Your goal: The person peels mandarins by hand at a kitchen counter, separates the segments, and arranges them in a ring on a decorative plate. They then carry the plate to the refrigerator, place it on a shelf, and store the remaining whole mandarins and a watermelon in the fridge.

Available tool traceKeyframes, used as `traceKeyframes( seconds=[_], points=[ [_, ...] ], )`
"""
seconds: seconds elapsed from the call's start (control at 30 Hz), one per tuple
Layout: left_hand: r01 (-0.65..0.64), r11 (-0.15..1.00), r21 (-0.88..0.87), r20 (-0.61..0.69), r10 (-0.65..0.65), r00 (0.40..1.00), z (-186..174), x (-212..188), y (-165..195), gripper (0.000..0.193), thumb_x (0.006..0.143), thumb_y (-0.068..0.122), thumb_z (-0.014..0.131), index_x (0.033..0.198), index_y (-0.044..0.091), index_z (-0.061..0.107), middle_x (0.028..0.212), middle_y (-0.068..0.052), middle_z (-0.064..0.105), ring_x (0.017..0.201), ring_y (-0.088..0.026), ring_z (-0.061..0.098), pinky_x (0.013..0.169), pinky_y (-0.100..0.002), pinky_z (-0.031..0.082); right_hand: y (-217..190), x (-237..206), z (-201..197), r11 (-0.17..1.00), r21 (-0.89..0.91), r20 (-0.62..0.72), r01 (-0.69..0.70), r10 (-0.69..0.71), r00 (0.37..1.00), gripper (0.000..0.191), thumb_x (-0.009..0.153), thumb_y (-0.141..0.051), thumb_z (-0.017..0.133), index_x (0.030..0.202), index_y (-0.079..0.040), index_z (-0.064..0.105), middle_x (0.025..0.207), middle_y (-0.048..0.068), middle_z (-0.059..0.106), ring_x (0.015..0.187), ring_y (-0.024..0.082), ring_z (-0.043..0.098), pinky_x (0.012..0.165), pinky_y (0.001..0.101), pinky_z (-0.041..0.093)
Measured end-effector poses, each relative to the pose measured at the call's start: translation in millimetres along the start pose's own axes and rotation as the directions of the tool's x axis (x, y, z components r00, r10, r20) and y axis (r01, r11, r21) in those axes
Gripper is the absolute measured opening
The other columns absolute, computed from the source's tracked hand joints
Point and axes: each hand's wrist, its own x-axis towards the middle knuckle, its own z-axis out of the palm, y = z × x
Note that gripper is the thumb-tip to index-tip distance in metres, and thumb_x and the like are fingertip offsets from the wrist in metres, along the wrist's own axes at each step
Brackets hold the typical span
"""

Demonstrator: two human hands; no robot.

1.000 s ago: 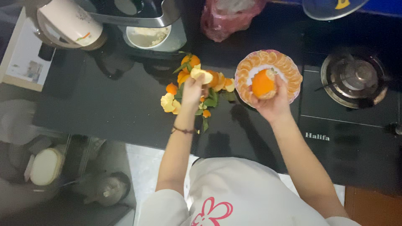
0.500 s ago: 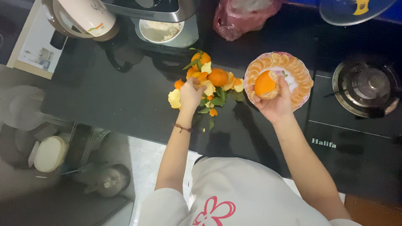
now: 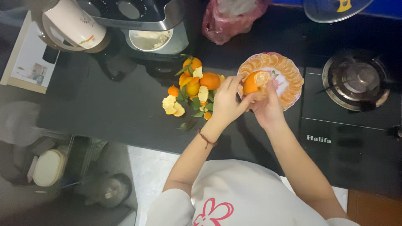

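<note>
My right hand (image 3: pixel 268 109) holds a partly peeled orange tangerine (image 3: pixel 253 81) over the near edge of a round pink plate (image 3: pixel 296 86). My left hand (image 3: pixel 228 102) meets it from the left, its fingers on the fruit's peel. Peeled tangerine segments lie in a ring on the plate. To the left of my hands a pile of whole tangerines (image 3: pixel 210 80), green leaves and pale peel scraps (image 3: pixel 172 105) lies on the black counter (image 3: pixel 104 113).
A gas burner (image 3: pixel 358 81) sits at the right. At the back stand a pink plastic bag (image 3: pixel 232 19), a white bowl (image 3: pixel 150 39) under a metal appliance and a cream kettle (image 3: pixel 73 23). The counter's front edge runs near my body.
My left hand has left the peel pile and moved right onto the tangerine in my right hand. The view has shifted a little.
</note>
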Motion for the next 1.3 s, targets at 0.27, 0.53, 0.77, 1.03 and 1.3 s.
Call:
traceKeyframes(
  seconds=[0.27,0.53,0.77,1.03,1.3],
  points=[
    [-0.136,0.975,0.176,0.021,0.134,0.991,8.1,4.0,-5.3,0.043,0.093,0.017,0.073,0.129,-0.004,0.062,0.102,-0.017,0.066,0.09,-0.034,0.066,0.082,-0.042,0.054,-22.0,-7.1,27.0,0.983,-0.135,-0.085,0.125,-0.138,0.987,0.054,0.106,-0.039,0.049,0.152,-0.014,0.034,0.14,0.006,0.057,0.127,0.022,0.062,0.093,0.0436,0.06],
    [-0.088,0.982,0.169,0.039,0.083,0.996,13.4,5.1,-14.1,0.03,0.09,0.009,0.069,0.117,-0.004,0.065,0.09,-0.016,0.065,0.08,-0.034,0.067,0.074,-0.042,0.056,-22.6,-8.0,24.1,0.947,-0.274,-0.103,0.166,-0.2,0.974,0.051,0.105,-0.027,0.058,0.148,-0.012,0.036,0.127,0.012,0.063,0.099,0.021,0.07,0.063,0.0328,0.06],
    [0.035,0.998,0.045,0.028,-0.036,0.999,14.9,0.0,-18.2,0.024,0.095,0.007,0.064,0.117,-0.002,0.064,0.095,-0.018,0.067,0.083,-0.036,0.068,0.076,-0.042,0.056,-20.4,-4.2,4.7,0.936,-0.309,-0.064,0.168,-0.197,0.978,0.06,0.103,-0.022,0.062,0.154,-0.009,0.033,0.123,0.011,0.064,0.095,0.018,0.069,0.059,0.0289,0.056],
    [0.081,0.993,-0.081,-0.015,-0.082,0.997,9.4,-2.2,-11.9,0.017,0.094,0.011,0.066,0.107,0.0,0.065,0.09,-0.018,0.068,0.08,-0.035,0.069,0.074,-0.041,0.055,-13.4,-6.5,0.7,0.953,-0.264,-0.045,0.147,-0.164,0.985,0.058,0.103,-0.024,0.063,0.153,-0.007,0.038,0.119,0.011,0.066,0.092,0.018,0.069,0.056,0.0306,0.055],
    [0.088,0.993,-0.081,0.075,-0.081,0.994,12.6,-11.1,-25.0,0.019,0.101,0.009,0.06,0.115,-0.003,0.064,0.099,-0.021,0.067,0.089,-0.04,0.068,0.078,-0.043,0.055,-16.1,-9.8,-0.8,0.963,-0.218,0.069,0.157,-0.145,0.987,0.047,0.104,-0.028,0.061,0.143,-0.006,0.046,0.111,0.012,0.069,0.077,0.02,0.069,0.053,0.0284,0.052]
  ],
)
